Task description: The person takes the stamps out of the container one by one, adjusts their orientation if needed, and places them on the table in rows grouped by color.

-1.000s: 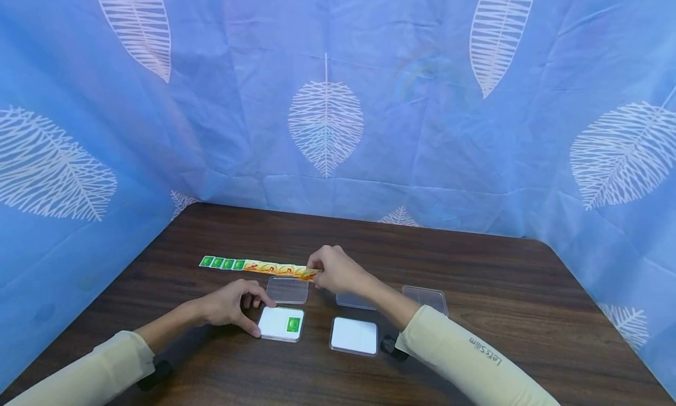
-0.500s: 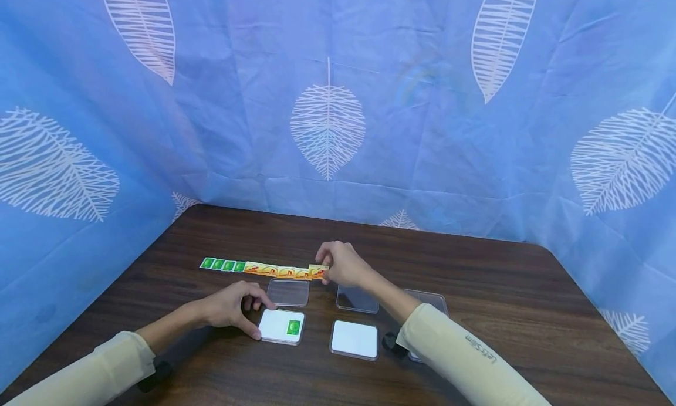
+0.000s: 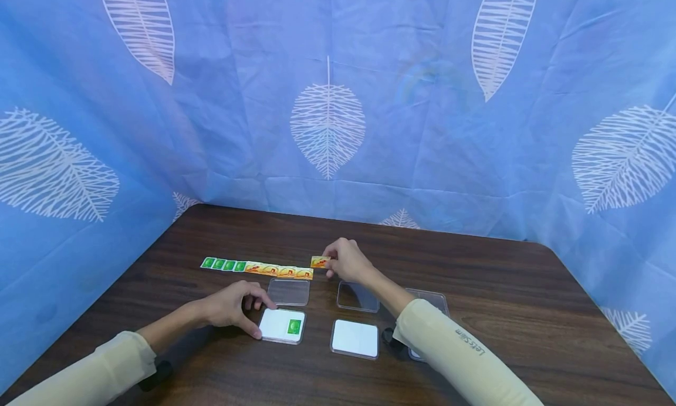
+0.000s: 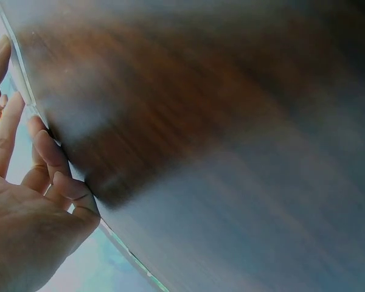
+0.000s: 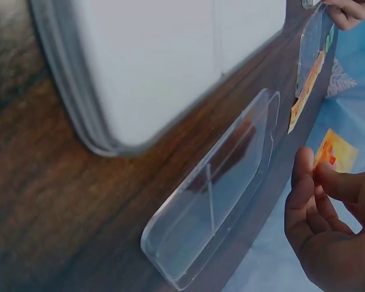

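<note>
My right hand (image 3: 348,260) pinches a small orange and yellow stamp (image 3: 320,261) between thumb and fingertips; the right wrist view shows the same stamp (image 5: 336,152) lifted off the table. Just left of it lies a row of orange stamps (image 3: 280,270), continuing leftward into several green stamps (image 3: 223,264). With thumb and index finger, my left hand (image 3: 235,305) holds the left side of a clear plastic case (image 3: 271,324) with a white insert. One green stamp (image 3: 294,327) lies on that insert, towards its right side. The left wrist view shows mostly dark tabletop beside the hand.
Another case with a white insert (image 3: 355,338) lies to the right, and a third is partly hidden under my right forearm. Behind them are clear lids (image 3: 289,292), (image 5: 213,194) flat on the brown wooden table (image 3: 475,259). A blue leaf-patterned curtain (image 3: 412,130) hangs behind the table.
My right hand has pulled the end orange stamp away from the row and raised it slightly, up and to the right. My left hand stays at the case.
</note>
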Motion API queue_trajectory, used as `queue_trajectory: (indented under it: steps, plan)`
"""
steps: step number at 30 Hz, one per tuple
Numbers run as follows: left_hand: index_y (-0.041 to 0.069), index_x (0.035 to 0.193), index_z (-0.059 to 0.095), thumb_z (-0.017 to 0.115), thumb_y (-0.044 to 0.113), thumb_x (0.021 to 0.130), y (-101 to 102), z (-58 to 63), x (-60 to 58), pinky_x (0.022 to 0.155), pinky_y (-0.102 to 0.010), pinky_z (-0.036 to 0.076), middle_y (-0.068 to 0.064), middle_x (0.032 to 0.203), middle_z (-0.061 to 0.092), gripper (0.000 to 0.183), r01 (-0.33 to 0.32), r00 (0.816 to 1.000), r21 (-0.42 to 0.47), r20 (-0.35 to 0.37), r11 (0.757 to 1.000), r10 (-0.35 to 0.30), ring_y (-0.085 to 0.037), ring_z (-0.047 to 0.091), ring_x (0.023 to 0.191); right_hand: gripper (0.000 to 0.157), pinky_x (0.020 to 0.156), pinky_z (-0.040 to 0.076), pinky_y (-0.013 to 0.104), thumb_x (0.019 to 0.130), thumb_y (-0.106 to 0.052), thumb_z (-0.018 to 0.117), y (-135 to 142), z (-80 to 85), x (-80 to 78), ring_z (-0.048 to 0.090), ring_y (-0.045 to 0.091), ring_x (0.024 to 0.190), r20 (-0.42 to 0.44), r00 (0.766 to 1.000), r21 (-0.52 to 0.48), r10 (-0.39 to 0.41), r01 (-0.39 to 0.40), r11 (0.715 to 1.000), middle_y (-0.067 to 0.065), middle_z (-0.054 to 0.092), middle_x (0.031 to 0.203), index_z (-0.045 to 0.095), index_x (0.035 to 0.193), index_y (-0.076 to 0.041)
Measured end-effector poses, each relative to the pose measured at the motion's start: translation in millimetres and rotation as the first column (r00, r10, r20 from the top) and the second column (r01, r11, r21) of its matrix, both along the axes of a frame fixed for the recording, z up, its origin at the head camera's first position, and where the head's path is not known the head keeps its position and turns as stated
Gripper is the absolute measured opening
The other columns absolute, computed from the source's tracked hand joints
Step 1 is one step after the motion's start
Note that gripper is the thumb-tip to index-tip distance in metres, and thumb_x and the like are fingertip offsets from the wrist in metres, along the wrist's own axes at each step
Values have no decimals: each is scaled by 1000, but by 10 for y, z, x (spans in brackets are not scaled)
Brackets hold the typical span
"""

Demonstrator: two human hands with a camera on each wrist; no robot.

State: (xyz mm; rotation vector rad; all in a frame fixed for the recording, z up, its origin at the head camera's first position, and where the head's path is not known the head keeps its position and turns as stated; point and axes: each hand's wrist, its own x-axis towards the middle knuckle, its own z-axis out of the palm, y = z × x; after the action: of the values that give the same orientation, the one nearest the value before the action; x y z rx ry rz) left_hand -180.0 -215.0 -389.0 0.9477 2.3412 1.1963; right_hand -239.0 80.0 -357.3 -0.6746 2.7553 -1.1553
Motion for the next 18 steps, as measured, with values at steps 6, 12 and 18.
queue_trajectory:
  steps: [6, 12, 18]
  plan:
    - [3, 117, 76, 92, 11, 77, 3, 10, 7, 70, -29, 33, -4, 93, 53, 43, 2, 1000, -3, -7, 1000, -2, -19, 42, 80, 22, 58, 47, 24, 90, 18, 63, -20, -33, -42, 71, 24, 68, 7, 999, -22, -52, 52, 998, 7, 58, 71, 68, 106, 4]
    - [2, 116, 76, 92, 11, 77, -1, 14, 11, 70, -30, 33, -4, 93, 53, 43, 7, 1000, 4, -15, 1000, -7, -19, 41, 80, 23, 58, 47, 24, 86, 18, 69, -23, -58, -68, 68, 21, 66, -5, 998, -27, -58, 58, 998, 7, 58, 79, 67, 103, 2]
    - [3, 116, 76, 92, 11, 76, -2, 6, 1, 70, -30, 32, -4, 93, 53, 43, -4, 1000, -5, -5, 1000, 4, -18, 41, 81, 18, 60, 51, 25, 87, 14, 72, -23, -71, -65, 69, 20, 69, 7, 998, -29, -65, 65, 997, 8, 60, 80, 71, 100, 2]
